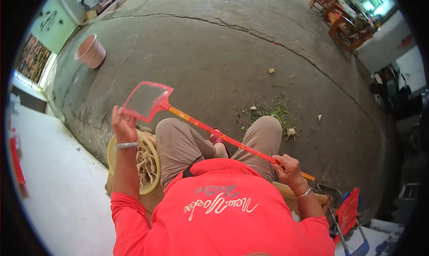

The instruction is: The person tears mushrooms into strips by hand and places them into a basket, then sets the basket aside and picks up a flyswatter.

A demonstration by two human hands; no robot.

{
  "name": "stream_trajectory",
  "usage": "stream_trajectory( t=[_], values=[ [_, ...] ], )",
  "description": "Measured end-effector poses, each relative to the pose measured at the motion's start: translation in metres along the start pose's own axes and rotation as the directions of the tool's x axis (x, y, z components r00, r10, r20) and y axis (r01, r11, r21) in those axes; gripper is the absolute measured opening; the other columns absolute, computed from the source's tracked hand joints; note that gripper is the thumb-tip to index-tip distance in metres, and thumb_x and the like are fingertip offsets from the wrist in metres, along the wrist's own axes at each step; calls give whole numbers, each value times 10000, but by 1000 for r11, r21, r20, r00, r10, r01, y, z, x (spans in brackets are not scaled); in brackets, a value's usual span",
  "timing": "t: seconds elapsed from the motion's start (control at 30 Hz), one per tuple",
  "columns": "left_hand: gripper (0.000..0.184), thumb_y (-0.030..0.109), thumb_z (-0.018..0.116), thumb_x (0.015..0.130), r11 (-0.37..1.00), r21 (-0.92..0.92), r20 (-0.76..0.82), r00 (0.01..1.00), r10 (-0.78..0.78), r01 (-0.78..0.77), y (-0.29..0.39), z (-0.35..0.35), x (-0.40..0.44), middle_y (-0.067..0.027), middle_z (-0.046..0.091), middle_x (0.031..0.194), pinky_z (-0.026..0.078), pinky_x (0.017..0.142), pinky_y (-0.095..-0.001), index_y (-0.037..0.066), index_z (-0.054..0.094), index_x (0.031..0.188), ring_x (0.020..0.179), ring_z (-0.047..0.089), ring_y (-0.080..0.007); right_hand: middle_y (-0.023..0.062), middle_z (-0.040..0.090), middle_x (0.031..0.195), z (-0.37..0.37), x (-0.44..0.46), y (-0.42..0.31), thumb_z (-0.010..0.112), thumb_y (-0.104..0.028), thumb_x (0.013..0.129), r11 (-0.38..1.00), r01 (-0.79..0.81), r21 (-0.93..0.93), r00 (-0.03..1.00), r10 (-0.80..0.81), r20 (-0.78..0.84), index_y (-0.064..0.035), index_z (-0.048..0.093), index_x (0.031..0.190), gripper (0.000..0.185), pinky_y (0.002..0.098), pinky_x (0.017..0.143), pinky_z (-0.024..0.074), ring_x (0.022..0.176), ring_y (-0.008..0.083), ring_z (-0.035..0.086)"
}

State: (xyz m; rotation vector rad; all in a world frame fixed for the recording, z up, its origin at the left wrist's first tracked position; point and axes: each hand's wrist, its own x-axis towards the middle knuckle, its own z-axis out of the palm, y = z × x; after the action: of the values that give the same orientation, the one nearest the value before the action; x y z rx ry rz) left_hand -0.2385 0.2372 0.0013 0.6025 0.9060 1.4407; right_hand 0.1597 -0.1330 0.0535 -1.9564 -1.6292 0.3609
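Note:
A fly swatter (205, 127) with a red-rimmed mesh head and a long red and orange handle lies slantwise above my knees. Near the handle's end, my right hand (289, 171) is wrapped around it. My left hand (124, 126) is raised at the mesh head, its fingers closed at the lower left corner of the rim. Below my left wrist stands a yellow basket (157, 175), partly hidden by my forearm. Inside it are pale, thin, knobbly pieces (145, 164) whose kind I cannot make out.
Green plant scraps (279, 113) litter the concrete floor (187, 50) beyond my right knee. A pink bucket (90, 51) stands at the far left. Wooden furniture (346, 28) is at the upper right. A folding frame with red and blue cloth (348, 213) sits at my right.

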Motion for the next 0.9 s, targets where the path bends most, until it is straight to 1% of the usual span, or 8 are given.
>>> stream_trajectory(
  t=[0.13, 0.37, 0.43, 0.57, 0.63, 0.77, 0.83, 0.9],
  values=[
    [554, 198, 457, 894, 911, 356, 222, 966, 132, -206, 29, 5, -24, -142, 480, 1320, 359, 1033, -386, -5, 348, 1398, 1274, 408, -237, 105, 574, 671, -1, -8, 14, 696, -38, 725, 995, -8, 96, 997, 0, 76, -40, 649, 928, 208, 336, 527, 462, 579, 266, 574],
    [457, 75, 539, 852, 850, 378, 523, 842, 131, -366, 47, 3, -29, -168, 504, 1311, 330, 1063, -361, 8, 488, 1301, 1278, 427, -238, 131, 628, 731, 2, -8, 14, 689, -33, 738, 959, -100, 264, 988, 65, 140, -16, 657, 929, 194, 318, 569, 486, 617, 264, 608],
    [359, 57, 620, 819, 262, 630, 680, 683, 268, -731, 49, 4, -27, -163, 559, 1234, 405, 1002, -341, 21, 574, 1174, 1195, 513, -244, 133, 632, 735, 2, -6, 12, 693, -37, 739, 948, -95, 304, 990, 57, 133, -10, 655, 932, 198, 322, 574, 489, 621, 268, 611],
    [254, 86, 677, 796, 129, 696, 687, 707, 166, -707, 59, 10, -24, -137, 627, 1086, 504, 830, -348, 19, 620, 1035, 1005, 617, -233, 139, 635, 743, 1, -5, 10, 693, -41, 745, 956, -85, 280, 986, 40, 165, -12, 654, 935, 196, 323, 578, 492, 633, 272, 618],
    [213, 79, 668, 796, -178, 649, 755, 655, 30, -739, 67, 25, -29, -116, 652, 949, 511, 640, -342, 8, 630, 993, 800, 643, -214, 147, 638, 758, 1, -6, 9, 688, -44, 753, 953, -73, 293, 983, 18, 183, -13, 653, 939, 192, 320, 589, 499, 645, 278, 625],
    [205, 91, 665, 806, -96, 638, 770, 635, 58, -764, 48, 5, -15, -93, 666, 897, 477, 590, -311, 28, 640, 1000, 719, 624, -202, 152, 639, 766, 6, -7, 4, 686, -42, 758, 950, -100, 295, 976, 36, 216, -11, 651, 945, 193, 321, 596, 503, 662, 288, 632],
    [177, 107, 638, 844, 458, 759, 488, 870, 71, -463, 34, -3, -11, -82, 671, 880, 483, 594, -291, 74, 657, 1016, 691, 621, -229, 163, 644, 781, 13, -8, -1, 681, -48, 771, 920, -118, 375, 970, 26, 242, -9, 651, 963, 198, 320, 611, 510, 687, 291, 644],
    [171, 143, 555, 915, 604, 716, 412, 910, 39, -350, 25, -6, -7, -56, 679, 866, 501, 598, -320, 118, 668, 1041, 649, 611, -269, 197, 661, 850, 16, -9, -9, 649, -79, 822, 887, -185, 423, 955, 61, 292, -21, 659, 1015, 201, 299, 670, 529, 761, 266, 677]
  ],
)
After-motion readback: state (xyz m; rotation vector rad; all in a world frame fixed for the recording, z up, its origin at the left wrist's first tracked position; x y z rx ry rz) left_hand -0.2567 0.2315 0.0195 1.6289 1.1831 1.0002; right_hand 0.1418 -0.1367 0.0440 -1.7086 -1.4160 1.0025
